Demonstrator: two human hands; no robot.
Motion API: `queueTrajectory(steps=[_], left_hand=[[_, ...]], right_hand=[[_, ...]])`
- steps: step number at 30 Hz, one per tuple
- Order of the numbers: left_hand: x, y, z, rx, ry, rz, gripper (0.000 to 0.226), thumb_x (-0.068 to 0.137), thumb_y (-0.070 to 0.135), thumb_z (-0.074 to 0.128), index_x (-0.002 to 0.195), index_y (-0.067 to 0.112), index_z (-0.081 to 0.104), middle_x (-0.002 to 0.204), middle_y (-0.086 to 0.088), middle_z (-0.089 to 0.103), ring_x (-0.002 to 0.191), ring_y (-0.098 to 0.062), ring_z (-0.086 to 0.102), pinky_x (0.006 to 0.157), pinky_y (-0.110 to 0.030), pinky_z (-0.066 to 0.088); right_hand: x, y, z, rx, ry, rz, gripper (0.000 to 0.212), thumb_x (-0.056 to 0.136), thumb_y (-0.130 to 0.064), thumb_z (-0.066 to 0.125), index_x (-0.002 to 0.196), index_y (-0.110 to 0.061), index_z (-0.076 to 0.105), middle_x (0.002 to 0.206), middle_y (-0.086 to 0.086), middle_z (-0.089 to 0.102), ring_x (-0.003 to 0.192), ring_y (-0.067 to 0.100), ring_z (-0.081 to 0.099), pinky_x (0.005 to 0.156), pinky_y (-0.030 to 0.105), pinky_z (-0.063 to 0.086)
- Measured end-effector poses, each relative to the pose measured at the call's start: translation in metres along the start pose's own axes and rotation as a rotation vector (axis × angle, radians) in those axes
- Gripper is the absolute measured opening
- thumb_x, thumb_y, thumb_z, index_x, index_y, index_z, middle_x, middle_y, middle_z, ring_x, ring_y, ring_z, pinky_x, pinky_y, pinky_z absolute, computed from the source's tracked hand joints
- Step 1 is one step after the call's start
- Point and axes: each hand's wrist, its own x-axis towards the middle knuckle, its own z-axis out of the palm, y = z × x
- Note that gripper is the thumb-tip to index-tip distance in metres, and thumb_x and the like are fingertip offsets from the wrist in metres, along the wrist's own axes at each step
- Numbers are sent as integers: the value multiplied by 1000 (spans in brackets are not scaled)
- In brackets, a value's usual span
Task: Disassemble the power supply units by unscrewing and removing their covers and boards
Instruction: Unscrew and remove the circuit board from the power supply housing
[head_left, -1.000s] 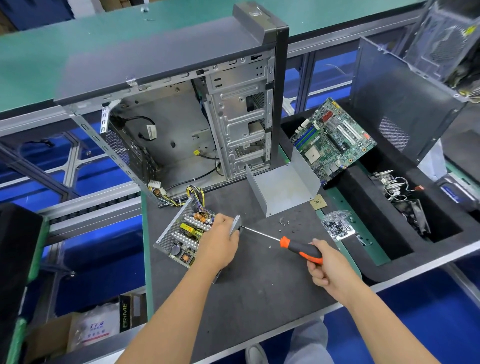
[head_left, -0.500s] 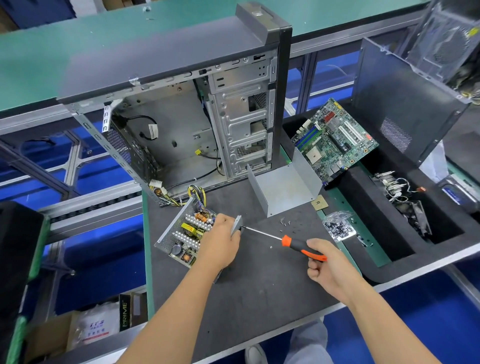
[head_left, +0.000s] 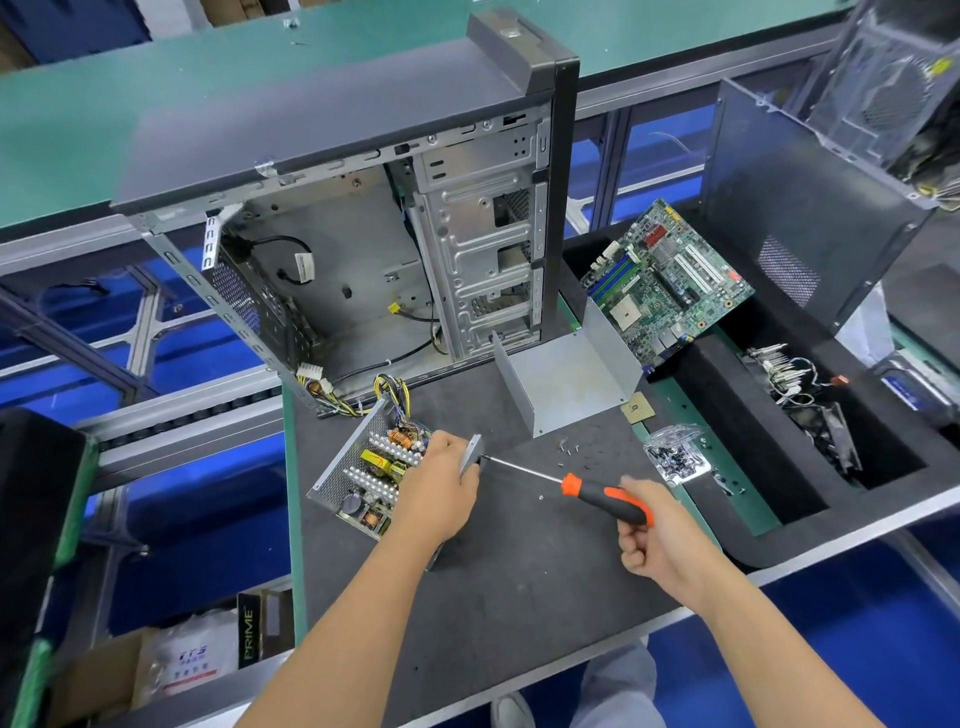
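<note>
An opened power supply unit (head_left: 363, 467) lies on the dark mat, its board with coils and heat sinks showing inside the perforated metal shell. My left hand (head_left: 439, 488) grips the unit's right side wall. My right hand (head_left: 652, 535) holds a screwdriver (head_left: 597, 493) with an orange and black handle; its tip meets the side wall beside my left thumb. The unit's removed U-shaped grey cover (head_left: 566, 379) stands behind on the mat. Several loose screws (head_left: 569, 449) lie near it.
An empty computer case (head_left: 363, 234) stands open at the back with cables trailing out. A green motherboard (head_left: 665, 286) leans in a black foam tray (head_left: 727, 415) on the right, with a black side panel (head_left: 805, 208), a bag of screws (head_left: 675, 457) and wired parts (head_left: 795, 384).
My right hand has turned slightly on the screwdriver handle and shifted a little right. My left hand and the unit stay in place.
</note>
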Motion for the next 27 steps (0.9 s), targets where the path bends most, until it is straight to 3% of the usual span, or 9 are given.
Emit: queueTrajectory(steps=[3, 6, 8, 12, 18, 20, 23, 25, 27], left_hand=[[0, -1, 1, -11, 3, -2, 22, 103, 27, 46, 116, 14, 58, 123, 1, 43, 90, -32, 63, 85, -48, 52], [0, -1, 2, -14, 6, -4, 21, 103, 27, 46, 115, 15, 58, 122, 1, 43, 91, -33, 63, 86, -48, 52], [0, -1, 2, -10, 8, -4, 21, 103, 28, 47, 115, 16, 58, 122, 1, 43, 90, -32, 63, 86, -48, 52], [1, -2, 2, -11, 9, -6, 20, 103, 28, 46, 114, 16, 57, 122, 1, 43, 89, -31, 63, 85, -47, 53], [0, -1, 1, -11, 4, -9, 21, 103, 28, 46, 116, 16, 58, 123, 2, 43, 91, -32, 63, 87, -48, 52], [0, -1, 1, -12, 4, -8, 21, 103, 28, 46, 115, 16, 58, 123, 2, 43, 90, -32, 63, 87, -48, 52], [0, -1, 1, -11, 5, -11, 20, 103, 29, 46, 114, 16, 58, 123, 2, 42, 88, -31, 63, 85, -48, 53], [-1, 0, 1, -10, 7, -8, 20, 104, 29, 46, 114, 16, 58, 123, 2, 42, 88, -31, 63, 85, -47, 53], [-1, 0, 0, -13, 7, -6, 20, 103, 28, 46, 115, 16, 58, 123, 2, 43, 88, -30, 63, 85, -47, 53]], right_hand=[[-1, 0, -1, -134, 24, 38, 57, 96, -64, 42, 93, -10, 58, 59, 9, 51, 42, 14, 33, 40, 23, 21], [-1, 0, 2, -111, 48, -55, 23, 99, -33, 54, 107, -11, 55, 69, 10, 53, 47, 15, 40, 43, 25, 28], [-1, -1, 0, -26, 3, -65, 22, 96, -27, 61, 114, -17, 53, 86, 10, 54, 53, 17, 47, 45, 26, 35], [-3, -5, 5, -34, 31, -36, 43, 98, -56, 48, 107, -15, 55, 78, 7, 53, 52, 16, 47, 44, 24, 39], [1, -3, 7, 178, 56, -171, 30, 85, -27, 75, 103, -9, 60, 95, 11, 61, 59, 16, 46, 56, 26, 43], [-1, -4, 9, 130, 57, -108, 44, 84, -46, 71, 104, -7, 61, 84, 11, 65, 53, 15, 47, 50, 25, 42], [-1, -4, 4, -40, 88, 39, 78, 88, -78, 37, 89, -5, 63, 63, 13, 59, 39, 14, 32, 37, 19, 23], [-2, -4, 0, -160, 95, 77, 75, 92, -75, 34, 70, -6, 53, 52, 9, 44, 38, 14, 21, 39, 19, 14], [-2, -4, -1, -188, 74, 60, 52, 99, -54, 46, 75, -8, 52, 54, 7, 41, 40, 14, 24, 40, 22, 16]])
